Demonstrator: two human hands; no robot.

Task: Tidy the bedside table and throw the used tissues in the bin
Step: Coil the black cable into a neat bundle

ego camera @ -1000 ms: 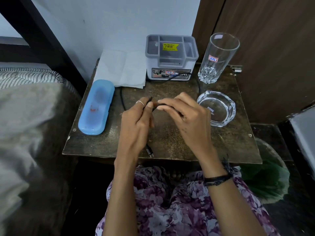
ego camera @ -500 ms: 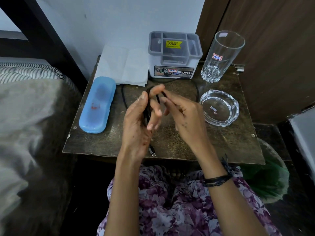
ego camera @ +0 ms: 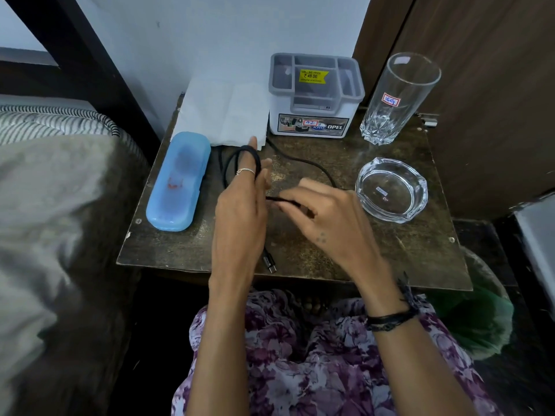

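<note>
A black charging cable (ego camera: pixel 303 162) lies across the dark bedside table (ego camera: pixel 345 244). My left hand (ego camera: pixel 240 211) stands on edge over the table's middle, fingers straight, with the cable looped round them. The cable's plug end (ego camera: pixel 270 264) hangs below that hand. My right hand (ego camera: pixel 324 217) pinches the cable just right of the left hand. A white tissue (ego camera: pixel 223 112) lies flat at the back left of the table. The bin with a green liner (ego camera: pixel 477 319) sits on the floor at the right, under the table's corner.
A blue plastic case (ego camera: pixel 177 181) lies at the table's left. A grey and white organiser box (ego camera: pixel 313 97) stands at the back, a tall glass (ego camera: pixel 396 97) to its right, a glass ashtray (ego camera: pixel 390 189) in front of that. A bed (ego camera: pixel 51 205) borders the left.
My left hand has straightened and turned on edge, and a loop of cable now goes round its fingers. My right hand has moved right along the cable, drawing it taut.
</note>
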